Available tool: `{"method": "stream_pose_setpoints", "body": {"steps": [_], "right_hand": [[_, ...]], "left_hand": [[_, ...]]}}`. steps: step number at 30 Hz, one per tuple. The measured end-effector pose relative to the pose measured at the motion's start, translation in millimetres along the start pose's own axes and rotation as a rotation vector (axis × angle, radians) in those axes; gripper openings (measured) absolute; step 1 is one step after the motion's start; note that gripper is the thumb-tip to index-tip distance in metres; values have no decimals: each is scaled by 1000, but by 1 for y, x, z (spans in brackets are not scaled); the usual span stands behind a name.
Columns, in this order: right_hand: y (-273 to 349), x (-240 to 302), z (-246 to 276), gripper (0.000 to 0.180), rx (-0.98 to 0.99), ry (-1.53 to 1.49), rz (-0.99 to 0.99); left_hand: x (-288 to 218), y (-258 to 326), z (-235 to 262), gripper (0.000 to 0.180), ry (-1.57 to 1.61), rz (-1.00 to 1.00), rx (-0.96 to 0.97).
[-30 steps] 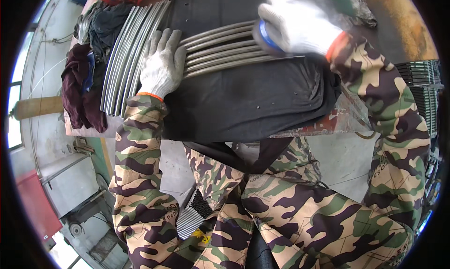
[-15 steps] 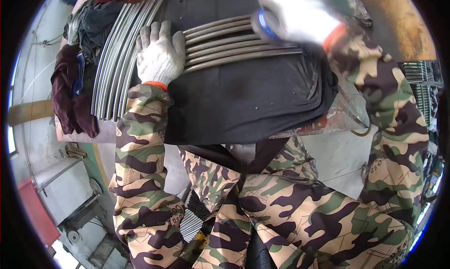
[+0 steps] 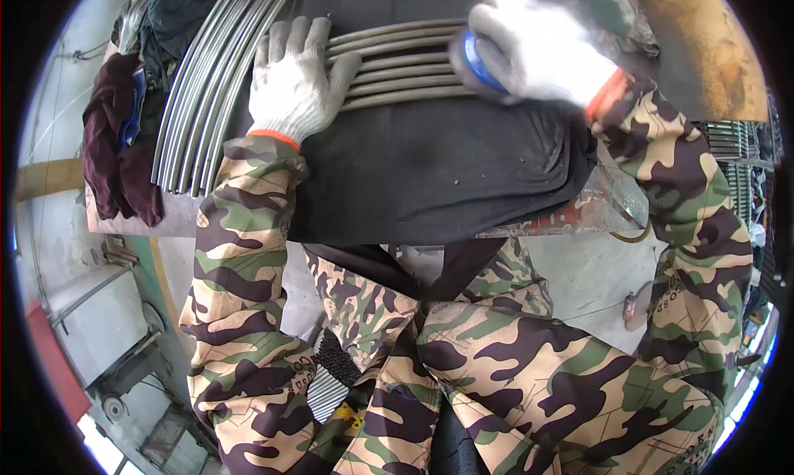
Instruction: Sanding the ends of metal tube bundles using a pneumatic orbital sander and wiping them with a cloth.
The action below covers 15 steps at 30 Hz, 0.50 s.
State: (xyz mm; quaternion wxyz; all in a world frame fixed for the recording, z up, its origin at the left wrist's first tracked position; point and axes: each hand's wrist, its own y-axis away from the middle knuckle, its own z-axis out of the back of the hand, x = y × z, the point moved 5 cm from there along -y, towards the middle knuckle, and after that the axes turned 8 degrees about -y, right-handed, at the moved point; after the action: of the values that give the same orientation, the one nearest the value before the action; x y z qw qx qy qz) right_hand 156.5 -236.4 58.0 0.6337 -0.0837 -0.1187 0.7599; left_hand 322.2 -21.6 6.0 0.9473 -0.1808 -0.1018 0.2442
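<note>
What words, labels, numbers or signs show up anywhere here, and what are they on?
I won't copy lettering out, but here is where it stands:
Left camouflage sleeve: dark letters, broken by folds.
Right camouflage sleeve: dark letters, partly lost in folds.
Camouflage cloth over the lap: small letters near the middle, more at lower right.
Metal rods, blue-rimmed object: none I can make out.

light: bright | right grip [image 3: 542, 53]: motion-blurred, washed-out | metal rods [image 3: 211, 94]: glinting | edges: black vignette, fisheye-bent
</note>
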Motion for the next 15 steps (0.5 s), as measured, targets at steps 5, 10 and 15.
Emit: {"method": "stream_pose_setpoints", "body": {"steps": [5, 10, 15], "right_hand": [[-17, -18, 10, 20, -53, 76, -75], [-3, 18, 27, 16, -49, -22, 4], [-26, -11, 8, 20, -29, 38, -92]], "left_hand": [[3, 0, -10, 56, -95, 132, -16], [4, -6, -6, 59, -183, 128, 25], [-3, -4, 3, 70, 28, -56, 7]]}}
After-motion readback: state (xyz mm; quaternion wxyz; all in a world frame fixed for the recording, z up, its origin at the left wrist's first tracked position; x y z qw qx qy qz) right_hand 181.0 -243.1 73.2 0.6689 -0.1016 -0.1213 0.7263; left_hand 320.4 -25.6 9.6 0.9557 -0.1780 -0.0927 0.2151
